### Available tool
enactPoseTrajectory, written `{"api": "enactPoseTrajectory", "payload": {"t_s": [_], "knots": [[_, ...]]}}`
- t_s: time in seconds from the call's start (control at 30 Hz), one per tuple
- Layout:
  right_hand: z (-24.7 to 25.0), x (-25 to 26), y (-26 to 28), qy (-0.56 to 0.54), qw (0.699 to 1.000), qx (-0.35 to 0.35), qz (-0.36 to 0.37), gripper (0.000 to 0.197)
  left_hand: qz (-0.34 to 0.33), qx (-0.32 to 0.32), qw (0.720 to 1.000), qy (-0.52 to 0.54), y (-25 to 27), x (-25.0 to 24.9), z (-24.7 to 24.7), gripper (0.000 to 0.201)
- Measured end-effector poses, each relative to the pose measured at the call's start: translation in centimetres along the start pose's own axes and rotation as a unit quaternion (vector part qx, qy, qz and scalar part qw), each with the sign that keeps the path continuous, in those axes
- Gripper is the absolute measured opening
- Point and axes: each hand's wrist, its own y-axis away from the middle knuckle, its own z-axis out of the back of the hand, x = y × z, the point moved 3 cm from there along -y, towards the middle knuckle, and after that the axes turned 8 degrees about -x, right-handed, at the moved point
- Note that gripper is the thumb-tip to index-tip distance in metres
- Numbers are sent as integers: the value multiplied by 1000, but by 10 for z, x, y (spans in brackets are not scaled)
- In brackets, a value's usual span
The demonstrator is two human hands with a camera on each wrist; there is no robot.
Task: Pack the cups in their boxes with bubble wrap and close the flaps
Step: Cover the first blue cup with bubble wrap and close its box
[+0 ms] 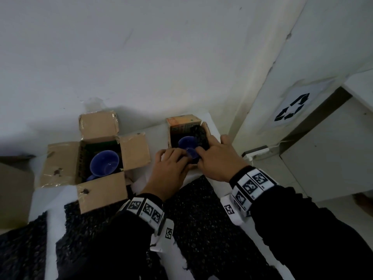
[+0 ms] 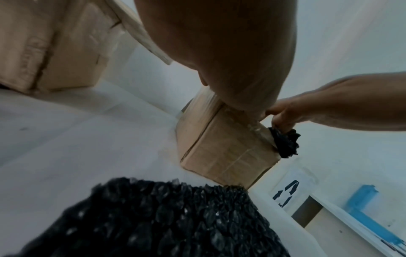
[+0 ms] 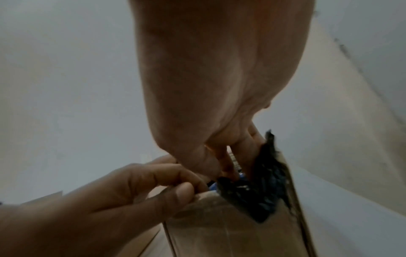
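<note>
Head view alone gives us both boxes: large box (image 1: 96, 158) at centre left, flaps spread, blue cup (image 1: 104, 163) inside; small box (image 1: 184, 126) centre right holding second cup (image 1: 187, 142). Wrist views add grip detail: left hand (image 3: 123, 196) pinches near box rim; right hand (image 2: 285, 114) fingers curl on black bubble wrap (image 2: 285, 142), tucking it beside cup. We see loose wrap sheet (image 1: 193, 209) lower centre.

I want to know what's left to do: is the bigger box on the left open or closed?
Open. All four flaps of the left box are spread outward, and the blue cup inside shows uncovered.
</note>
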Motion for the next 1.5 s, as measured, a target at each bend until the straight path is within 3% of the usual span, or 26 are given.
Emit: {"api": "enactPoseTrajectory", "payload": {"t_s": [0.1,0.23,0.3,0.4,0.53,0.67,0.73,0.87,1.03,1.2,1.3,1.5], "knots": [[2,14,-6,13,996,86,22,39,16,17,999,-24,3,0,3,29],[2,12,2,-86,996,-31,14,36,48,24,999,-12,-2,-1,11,29],[-2,7,10,-80,994,-64,23,38,46,19,999,-11,-2,-2,13,25],[-10,7,16,-76,997,-5,7,41,37,21,999,-24,2,-4,9,20],[-1,6,9,-102,993,60,6,27,56,9,998,-22,5,-4,4,19],[19,-19,-12,-135,985,-108,-10,14,40,-6,999,-5,-1,-11,10,28],[18,-28,-27,-135,984,-117,9,25,9,5,999,31,-3,-19,9,36],[10,-36,-46,-25,997,-18,71,29,-24,73,996,35,-1,-23,-4,44],[10,-44,-44,77,987,-13,140,24,-22,92,995,25,-4,-22,-8,39],[10,-45,-47,109,983,-12,148,26,-22,90,996,-10,-10,-23,-12,45],[11,-47,-47,119,983,-40,131,44,-4,76,997,-31,-11,-27,-15,47],[-10,-48,-28,128,985,-11,116,51,-29,60,997,-33,-5,-23,-23,26]]}}
